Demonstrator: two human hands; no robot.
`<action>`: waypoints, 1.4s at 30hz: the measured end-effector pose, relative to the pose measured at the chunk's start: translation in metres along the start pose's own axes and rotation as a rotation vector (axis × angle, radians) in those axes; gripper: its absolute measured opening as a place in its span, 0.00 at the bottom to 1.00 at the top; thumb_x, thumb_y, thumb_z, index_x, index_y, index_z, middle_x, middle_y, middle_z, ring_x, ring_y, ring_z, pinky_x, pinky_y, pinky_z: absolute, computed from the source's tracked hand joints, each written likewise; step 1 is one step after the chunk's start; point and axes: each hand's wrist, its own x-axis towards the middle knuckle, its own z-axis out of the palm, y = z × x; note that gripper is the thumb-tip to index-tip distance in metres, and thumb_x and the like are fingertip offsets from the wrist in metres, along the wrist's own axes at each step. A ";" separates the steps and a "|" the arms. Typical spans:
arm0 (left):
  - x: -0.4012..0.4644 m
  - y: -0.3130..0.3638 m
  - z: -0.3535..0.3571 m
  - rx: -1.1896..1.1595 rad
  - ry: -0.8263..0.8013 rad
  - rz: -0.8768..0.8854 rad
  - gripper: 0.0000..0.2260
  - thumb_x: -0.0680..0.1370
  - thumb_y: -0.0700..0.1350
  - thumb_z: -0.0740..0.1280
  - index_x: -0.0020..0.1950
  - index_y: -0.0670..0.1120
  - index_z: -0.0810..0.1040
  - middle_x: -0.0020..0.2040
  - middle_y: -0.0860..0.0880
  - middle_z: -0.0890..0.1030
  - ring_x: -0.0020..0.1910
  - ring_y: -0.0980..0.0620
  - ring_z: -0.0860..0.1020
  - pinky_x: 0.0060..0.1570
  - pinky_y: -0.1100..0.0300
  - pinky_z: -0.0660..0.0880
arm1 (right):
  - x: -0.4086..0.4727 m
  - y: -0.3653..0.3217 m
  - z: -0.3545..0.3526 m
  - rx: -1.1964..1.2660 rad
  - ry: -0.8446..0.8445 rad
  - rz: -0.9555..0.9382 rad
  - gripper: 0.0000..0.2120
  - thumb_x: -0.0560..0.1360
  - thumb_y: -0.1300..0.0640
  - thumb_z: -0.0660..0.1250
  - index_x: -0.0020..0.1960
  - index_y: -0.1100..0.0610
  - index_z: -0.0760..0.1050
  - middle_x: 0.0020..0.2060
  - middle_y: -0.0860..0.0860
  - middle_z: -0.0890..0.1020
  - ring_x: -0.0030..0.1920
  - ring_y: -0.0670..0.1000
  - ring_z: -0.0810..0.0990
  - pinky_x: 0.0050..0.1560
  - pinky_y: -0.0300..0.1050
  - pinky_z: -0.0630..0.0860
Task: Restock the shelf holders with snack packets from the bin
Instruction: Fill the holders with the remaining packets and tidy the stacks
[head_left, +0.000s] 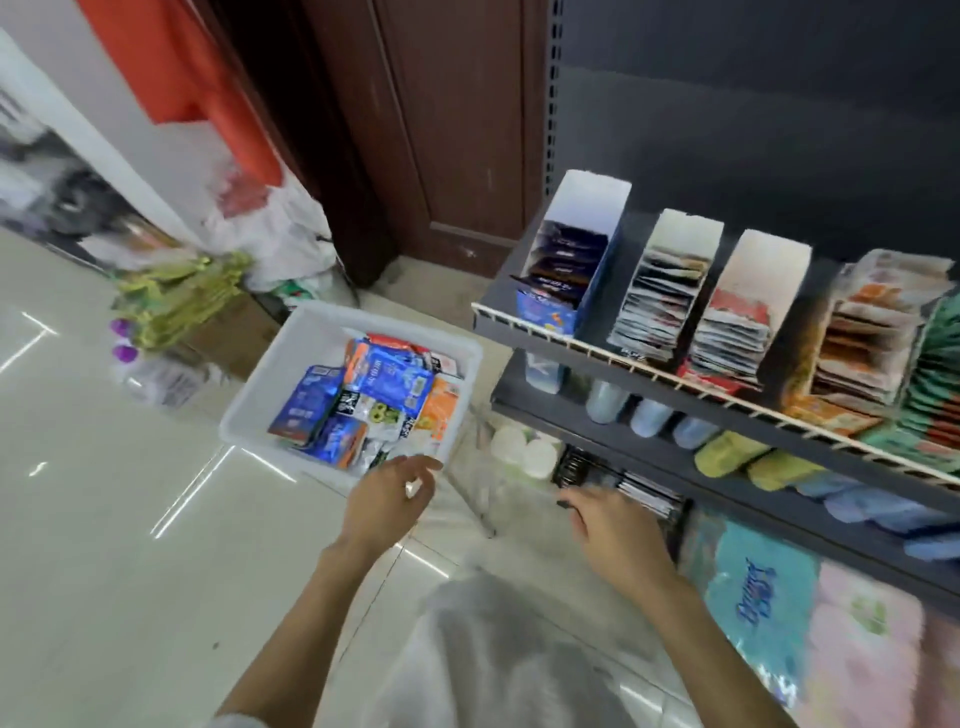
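Showing restocking partway: holders (660, 291) on the top shelf (623, 358) already carry packets, many packets (384, 395) remain in the bin (270, 395) on the floor, left hand (387, 501) near its rim, fingers loosely curled and empty, right hand (613, 525) blurred, grip unclear.

Colours we see around the white bin (249, 410)

We note blue and orange snack packets (387, 387), a dark grey shelf (623, 410), and a blue-fronted holder (550, 312).
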 end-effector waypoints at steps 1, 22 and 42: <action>0.009 -0.021 -0.010 -0.060 0.031 -0.076 0.08 0.77 0.45 0.65 0.54 0.52 0.81 0.52 0.52 0.83 0.48 0.52 0.80 0.43 0.61 0.73 | 0.014 -0.020 0.004 0.041 -0.005 -0.028 0.16 0.79 0.57 0.57 0.64 0.48 0.73 0.55 0.48 0.80 0.54 0.53 0.79 0.47 0.47 0.74; 0.177 -0.238 -0.042 0.228 -0.275 -0.208 0.26 0.76 0.59 0.64 0.73 0.55 0.64 0.74 0.43 0.60 0.71 0.42 0.60 0.68 0.49 0.61 | 0.293 -0.196 0.138 0.004 -0.171 0.171 0.34 0.78 0.50 0.64 0.77 0.52 0.51 0.77 0.57 0.51 0.76 0.59 0.49 0.75 0.56 0.52; 0.175 -0.241 -0.067 -0.315 -0.130 -0.375 0.34 0.75 0.41 0.68 0.77 0.51 0.54 0.54 0.43 0.81 0.49 0.40 0.80 0.48 0.49 0.76 | 0.260 -0.215 0.129 0.394 -0.032 0.498 0.13 0.81 0.57 0.58 0.61 0.62 0.73 0.45 0.57 0.80 0.43 0.56 0.78 0.36 0.42 0.69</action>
